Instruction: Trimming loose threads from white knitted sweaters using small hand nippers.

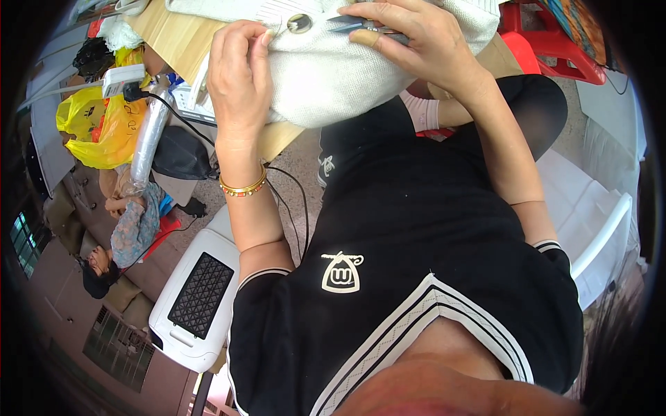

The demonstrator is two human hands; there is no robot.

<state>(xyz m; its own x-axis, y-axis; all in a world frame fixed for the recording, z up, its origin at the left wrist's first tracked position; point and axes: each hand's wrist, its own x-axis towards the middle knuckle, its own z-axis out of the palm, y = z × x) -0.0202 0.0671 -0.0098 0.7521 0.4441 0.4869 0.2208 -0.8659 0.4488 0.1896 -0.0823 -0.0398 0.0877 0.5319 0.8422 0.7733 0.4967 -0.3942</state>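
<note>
Both forearms rise from the near edge toward the far side, where a bundle of cream knitted fabric [347, 69] lies on the edge of a wooden table [182, 38]. The left hand [239, 76] is bent at the wrist, its fingers curled and pinched into the fabric just left of a round metal eyelet [300, 23] set in the cloth; a gold bangle [243, 187] circles that wrist. The right hand [416, 38] lies palm down over the far right part of the fabric, fingers closed around a small pair of metal snips [361, 26] whose blades point left toward the eyelet. The right forearm slants down and to the right across the person's black top [416, 277]. To the left of the table sit a yellow plastic bag [104, 128] and a white power adapter [121, 80] with a black cable. Nearer, on the left, stands a white fan heater [198, 298] with a black grille. A red plastic stool [548, 38] stands far right, and a white plastic chair [590, 208] on the right.
</note>
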